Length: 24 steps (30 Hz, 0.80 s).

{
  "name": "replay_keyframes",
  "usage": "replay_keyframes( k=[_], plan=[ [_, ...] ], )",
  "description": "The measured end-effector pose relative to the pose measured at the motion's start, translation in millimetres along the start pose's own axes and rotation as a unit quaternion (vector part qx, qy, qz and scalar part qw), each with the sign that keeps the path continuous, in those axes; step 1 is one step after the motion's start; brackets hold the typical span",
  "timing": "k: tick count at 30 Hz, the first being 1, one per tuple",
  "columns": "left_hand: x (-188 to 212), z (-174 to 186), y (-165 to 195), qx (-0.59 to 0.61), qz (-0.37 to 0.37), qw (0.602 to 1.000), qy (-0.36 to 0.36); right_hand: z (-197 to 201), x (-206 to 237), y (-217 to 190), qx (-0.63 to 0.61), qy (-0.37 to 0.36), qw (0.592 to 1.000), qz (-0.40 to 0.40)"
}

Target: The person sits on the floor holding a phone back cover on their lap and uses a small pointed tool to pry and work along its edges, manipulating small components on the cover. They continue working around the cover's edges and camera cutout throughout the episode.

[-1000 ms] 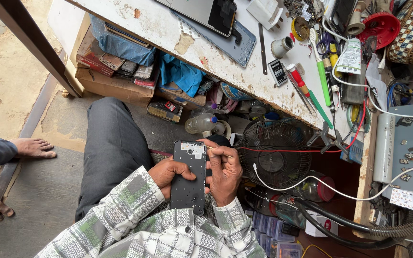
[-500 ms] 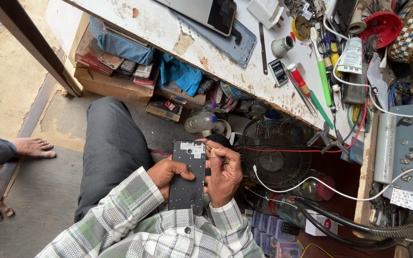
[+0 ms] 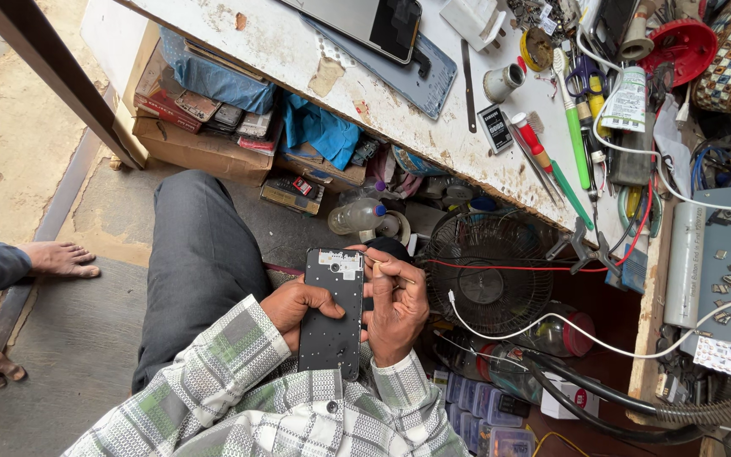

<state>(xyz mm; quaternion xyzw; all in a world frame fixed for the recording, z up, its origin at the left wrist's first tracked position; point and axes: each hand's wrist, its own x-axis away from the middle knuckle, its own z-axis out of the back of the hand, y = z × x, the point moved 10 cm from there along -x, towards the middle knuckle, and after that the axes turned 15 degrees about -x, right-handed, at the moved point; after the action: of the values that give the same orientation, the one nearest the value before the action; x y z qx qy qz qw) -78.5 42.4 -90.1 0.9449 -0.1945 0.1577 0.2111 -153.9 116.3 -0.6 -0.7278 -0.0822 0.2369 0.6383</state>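
An opened black phone [image 3: 332, 313], back cover off and inner frame showing, is held upright over my lap. My left hand [image 3: 296, 303] grips its left edge with the thumb across the frame. My right hand [image 3: 397, 303] steadies the right edge and pinches a thin metal tool [image 3: 392, 272] whose tip points at the upper right corner of the phone. Both sleeves are green-and-white plaid.
A worn white workbench [image 3: 365, 93] above carries a tablet [image 3: 374, 19], screwdrivers, tape rolls and cables. A small black fan [image 3: 486, 275] stands right of my hands. Boxes and a plastic bottle [image 3: 357, 217] sit under the bench. Another person's bare foot [image 3: 59, 258] rests at left.
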Motion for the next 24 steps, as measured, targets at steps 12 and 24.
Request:
replay_keyframes(
  k=[12, 24],
  plan=[
    [-3.3, 6.1, -7.1, 0.042, 0.018, 0.999, 0.001, -5.7, -7.7, 15.3, -0.052, -0.035, 0.997, -0.053],
    [-4.9, -2.3, 8.5, -0.009, -0.038, 0.999, -0.007, 6.0, 6.5, 7.0, 0.025, -0.02, 0.999, 0.018]
  ],
)
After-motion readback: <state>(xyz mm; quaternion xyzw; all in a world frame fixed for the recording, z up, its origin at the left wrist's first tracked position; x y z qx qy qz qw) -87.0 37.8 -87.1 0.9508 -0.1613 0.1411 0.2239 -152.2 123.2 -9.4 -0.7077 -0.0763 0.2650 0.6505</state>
